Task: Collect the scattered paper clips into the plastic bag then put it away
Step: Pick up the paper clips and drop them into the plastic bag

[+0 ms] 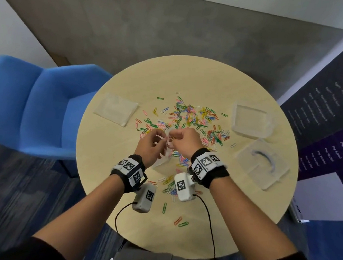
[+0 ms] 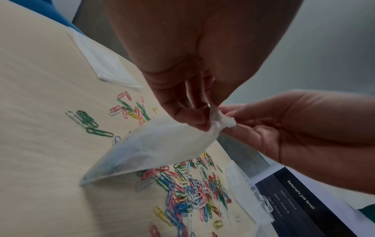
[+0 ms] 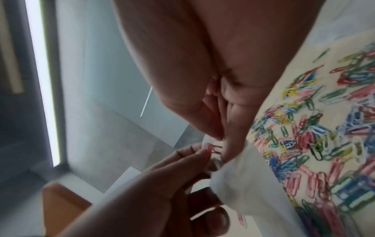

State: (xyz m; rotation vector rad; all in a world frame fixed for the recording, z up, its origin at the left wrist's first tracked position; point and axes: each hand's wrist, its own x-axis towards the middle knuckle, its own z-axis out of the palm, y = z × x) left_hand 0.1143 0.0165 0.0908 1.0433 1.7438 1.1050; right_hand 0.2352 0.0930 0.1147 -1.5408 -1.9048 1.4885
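Coloured paper clips (image 1: 191, 119) lie scattered over the middle of the round wooden table (image 1: 214, 81). Some more clips (image 1: 178, 221) lie near its front edge. My left hand (image 1: 161, 139) pinches the bunched top of a small translucent plastic bag (image 1: 161, 163), held just above the table. In the left wrist view the bag (image 2: 152, 149) sags down from my left hand (image 2: 207, 118). My right hand (image 1: 175, 137) meets it at the bag's mouth. In the right wrist view my right hand (image 3: 222, 142) pinches a red paper clip (image 3: 213, 148) against the bag (image 3: 243, 184).
A flat stack of spare plastic bags (image 1: 116, 108) lies at the table's left. A clear plastic box (image 1: 252, 122) and its lid (image 1: 263, 163) sit at the right. A blue armchair (image 1: 30, 103) stands to the left, a dark banner (image 1: 338, 117) to the right.
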